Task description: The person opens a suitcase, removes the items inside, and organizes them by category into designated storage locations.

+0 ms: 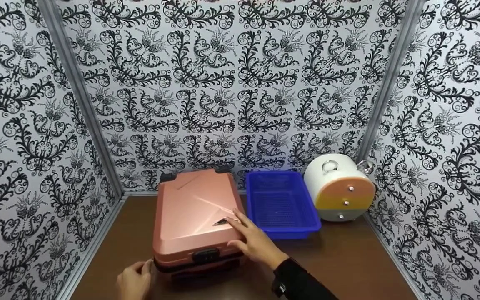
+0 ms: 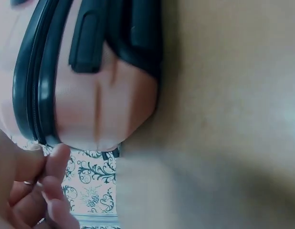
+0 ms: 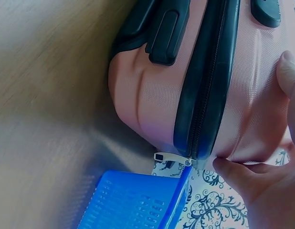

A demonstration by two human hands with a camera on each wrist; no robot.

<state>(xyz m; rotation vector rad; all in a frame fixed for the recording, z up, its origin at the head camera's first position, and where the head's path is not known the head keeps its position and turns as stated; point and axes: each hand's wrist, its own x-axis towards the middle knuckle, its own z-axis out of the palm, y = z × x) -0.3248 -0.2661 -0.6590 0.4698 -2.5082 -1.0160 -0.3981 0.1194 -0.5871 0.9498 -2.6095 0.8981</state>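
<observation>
A pink hard-shell suitcase lies flat on the table, its black zipper band running round the side. At its near left corner my left hand pinches thumb and forefinger together at the zipper; the zipper pull there is mostly hidden by the fingers. My right hand rests on the near right part of the lid, fingers spread and fairly straight, thumb against the front side. Another metal zipper pull hangs at the right corner, below that hand.
Right of the suitcase stands a blue plastic basket. Beyond it is a white rounded drawer box with orange, yellow and grey-green drawer fronts and small knobs. Patterned walls enclose the brown table at the back and sides.
</observation>
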